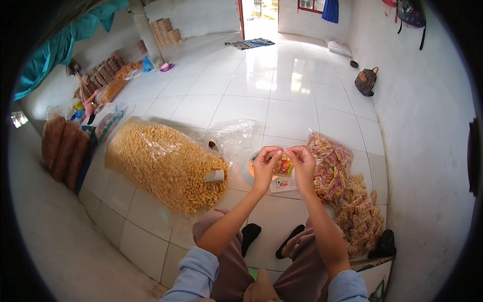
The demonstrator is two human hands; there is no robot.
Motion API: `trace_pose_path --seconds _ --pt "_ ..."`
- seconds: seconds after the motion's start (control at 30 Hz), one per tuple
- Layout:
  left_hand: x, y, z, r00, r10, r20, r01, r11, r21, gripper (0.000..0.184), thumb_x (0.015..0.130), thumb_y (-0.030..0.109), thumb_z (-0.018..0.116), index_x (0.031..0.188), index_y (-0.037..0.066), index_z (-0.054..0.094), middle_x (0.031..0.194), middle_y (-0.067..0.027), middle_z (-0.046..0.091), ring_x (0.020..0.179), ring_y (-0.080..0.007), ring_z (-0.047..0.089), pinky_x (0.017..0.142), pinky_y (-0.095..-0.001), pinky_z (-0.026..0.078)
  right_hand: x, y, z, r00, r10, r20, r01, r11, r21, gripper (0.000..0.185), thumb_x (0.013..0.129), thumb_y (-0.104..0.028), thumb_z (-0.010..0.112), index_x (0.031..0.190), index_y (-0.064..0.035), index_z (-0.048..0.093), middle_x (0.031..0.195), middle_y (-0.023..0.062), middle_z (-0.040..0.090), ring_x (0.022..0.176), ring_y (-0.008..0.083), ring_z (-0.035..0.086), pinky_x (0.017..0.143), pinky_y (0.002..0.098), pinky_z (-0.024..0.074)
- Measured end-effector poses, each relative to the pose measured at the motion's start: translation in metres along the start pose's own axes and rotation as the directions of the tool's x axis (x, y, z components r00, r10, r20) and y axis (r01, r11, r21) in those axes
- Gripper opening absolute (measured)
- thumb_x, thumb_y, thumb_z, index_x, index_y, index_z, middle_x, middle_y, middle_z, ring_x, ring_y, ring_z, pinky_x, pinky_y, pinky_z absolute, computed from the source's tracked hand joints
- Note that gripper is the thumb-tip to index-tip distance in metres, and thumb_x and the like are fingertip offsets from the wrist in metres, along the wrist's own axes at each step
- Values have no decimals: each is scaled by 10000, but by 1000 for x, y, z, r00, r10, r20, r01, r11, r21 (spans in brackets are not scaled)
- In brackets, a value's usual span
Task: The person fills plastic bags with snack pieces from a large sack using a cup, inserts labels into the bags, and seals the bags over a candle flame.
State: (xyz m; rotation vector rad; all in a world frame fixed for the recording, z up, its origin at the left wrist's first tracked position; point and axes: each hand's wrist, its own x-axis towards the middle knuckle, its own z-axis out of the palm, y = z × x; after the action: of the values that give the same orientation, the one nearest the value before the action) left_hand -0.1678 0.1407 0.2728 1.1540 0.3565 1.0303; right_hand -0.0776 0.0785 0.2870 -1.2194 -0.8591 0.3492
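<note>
My left hand (266,162) and my right hand (303,160) are raised in front of me, fingertips pinched close together. Between them shows a small plastic snack packet (286,168) with a red and yellow label, its top edge at my fingers. Behind my left hand is a round plate or bowl (251,168), mostly hidden. A white box with printing (283,185) lies on the floor below the packet. To the left, a big clear bag of yellow-brown puffed snacks (156,163) lies on its side, a white scoop or cup (214,175) at its mouth.
To the right are a bag of red and yellow packets (329,166) and a heap of small filled packets (359,216). Tall brown sacks (63,146) stand by the left wall. A backpack (366,81) leans on the right wall. A person (85,93) sits far left.
</note>
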Motion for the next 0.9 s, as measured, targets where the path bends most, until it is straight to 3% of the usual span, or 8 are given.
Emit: trace_pose_path --seconds 0.17,0.23,0.53,0.77,0.9 --pt "1 4 -1 996 -31 -83 23 996 -89 81 847 96 543 883 25 529 898 -43 586 842 -69 530 725 -205 423 -2 -10 6 998 56 16 -58 989 135 79 784 -37 602 848 -3 570 808 33 581 752 73 534 692 198 431" --pt "3 3 -3 993 45 -109 -51 997 -52 89 857 148 534 854 59 524 901 -19 566 784 -51 512 656 -194 415 -1 -3 3 999 31 40 -37 990 134 88 790 -40 598 863 1 569 831 37 578 777 75 534 719 199 431" --pt "3 8 1 990 63 -129 -66 998 -19 200 826 70 560 1015 18 519 874 -39 572 801 -69 524 718 -204 423 -2 1 1 998 18 -63 -10 993 122 82 803 -43 588 845 21 561 809 48 585 775 84 546 711 202 440" --pt "10 7 -7 984 132 -118 -131 991 16 206 776 -18 595 931 36 470 782 -38 585 765 -73 543 686 -194 431 -1 -6 0 996 20 -83 -12 995 94 75 803 -30 582 853 20 557 814 47 583 778 86 545 716 204 439" --pt "10 14 -4 987 148 -65 -153 985 -75 276 775 -35 586 950 68 401 802 -69 593 764 -97 555 700 -222 447 1 -5 -3 998 -15 -62 20 995 93 72 802 -27 582 851 18 555 817 41 581 781 83 540 717 206 434"
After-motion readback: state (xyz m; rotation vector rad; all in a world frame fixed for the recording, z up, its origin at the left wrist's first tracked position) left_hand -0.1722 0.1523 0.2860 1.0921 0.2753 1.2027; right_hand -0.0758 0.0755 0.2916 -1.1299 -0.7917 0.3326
